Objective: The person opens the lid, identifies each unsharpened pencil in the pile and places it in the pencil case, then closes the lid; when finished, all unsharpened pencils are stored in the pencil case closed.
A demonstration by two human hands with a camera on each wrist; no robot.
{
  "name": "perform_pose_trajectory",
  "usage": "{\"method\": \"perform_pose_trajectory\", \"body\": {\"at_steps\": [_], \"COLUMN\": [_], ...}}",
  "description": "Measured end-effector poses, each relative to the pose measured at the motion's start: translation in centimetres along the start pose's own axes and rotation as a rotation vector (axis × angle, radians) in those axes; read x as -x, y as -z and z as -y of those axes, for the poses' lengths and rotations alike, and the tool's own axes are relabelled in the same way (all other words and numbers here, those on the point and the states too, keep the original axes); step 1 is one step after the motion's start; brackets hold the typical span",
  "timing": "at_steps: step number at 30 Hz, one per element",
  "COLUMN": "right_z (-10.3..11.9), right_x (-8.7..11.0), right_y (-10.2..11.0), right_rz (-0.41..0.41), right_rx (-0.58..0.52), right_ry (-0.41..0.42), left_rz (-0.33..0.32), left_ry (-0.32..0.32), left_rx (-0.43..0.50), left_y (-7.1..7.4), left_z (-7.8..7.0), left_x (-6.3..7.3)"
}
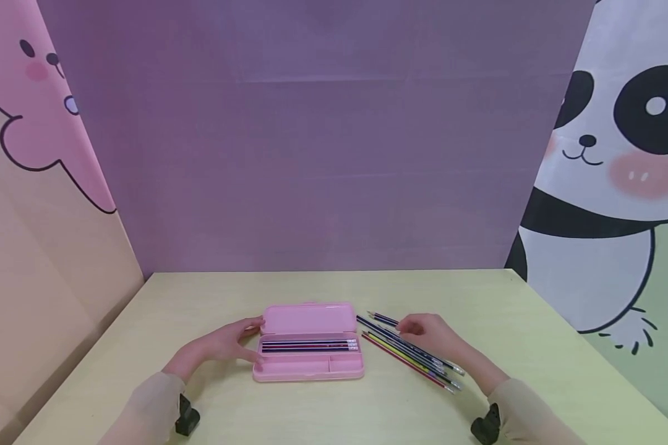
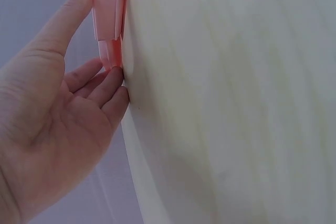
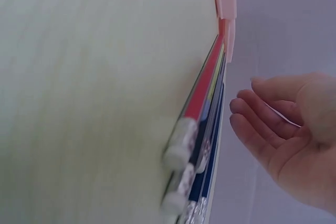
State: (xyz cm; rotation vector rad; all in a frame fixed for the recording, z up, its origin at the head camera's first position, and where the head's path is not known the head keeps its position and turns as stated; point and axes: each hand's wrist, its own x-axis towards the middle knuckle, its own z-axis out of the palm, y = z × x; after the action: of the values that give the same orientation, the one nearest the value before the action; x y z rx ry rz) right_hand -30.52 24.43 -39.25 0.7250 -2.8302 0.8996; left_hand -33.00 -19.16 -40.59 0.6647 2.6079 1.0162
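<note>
A pink pencil case [image 1: 292, 369] lies with its lid [image 1: 308, 318] folded back; several striped dark pencils [image 1: 306, 347] lie in its long compartment. At its left side my left hand [image 1: 228, 340] touches it, thumb on the tray's edge and fingers at the lid's edge. In the left wrist view those fingers [image 2: 107, 90] are relaxed against the pink plastic. Just right of the case, loose pencils [image 1: 412, 356] lie slanted in a bundle, dark, yellow and red. My right hand [image 1: 431, 334] hovers over their far side, fingers loosely bent, with nothing between thumb and fingertips in the right wrist view.
The pale wooden table [image 1: 245, 411] runs back to a purple panel [image 1: 334, 154]. A panda picture [image 1: 618, 173] covers the right wall, a pink cartoon animal [image 1: 39, 117] the left one. Each wrist wears a small black device [image 1: 187, 417].
</note>
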Motion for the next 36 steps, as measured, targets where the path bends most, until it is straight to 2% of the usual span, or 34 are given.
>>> {"method": "perform_pose_trajectory", "body": {"at_steps": [12, 26, 36], "right_z": [-1.0, -1.9, -1.9], "right_x": [0.9, 1.2, 1.6], "right_y": [0.2, 0.5, 0.6], "right_rz": [0.053, 0.062, 0.068], "right_rx": [-0.001, 0.026, 0.042], "right_ry": [0.015, -0.004, -0.096], "left_rz": [-0.002, -0.017, -0.005], "left_ry": [-0.018, 0.0, 0.002], "left_rx": [0.001, -0.026, -0.006], "left_y": [0.1, 0.0, 0.0], "left_z": [0.3, 0.3, 0.4], "left_x": [-0.1, -0.1, -0.2]}}
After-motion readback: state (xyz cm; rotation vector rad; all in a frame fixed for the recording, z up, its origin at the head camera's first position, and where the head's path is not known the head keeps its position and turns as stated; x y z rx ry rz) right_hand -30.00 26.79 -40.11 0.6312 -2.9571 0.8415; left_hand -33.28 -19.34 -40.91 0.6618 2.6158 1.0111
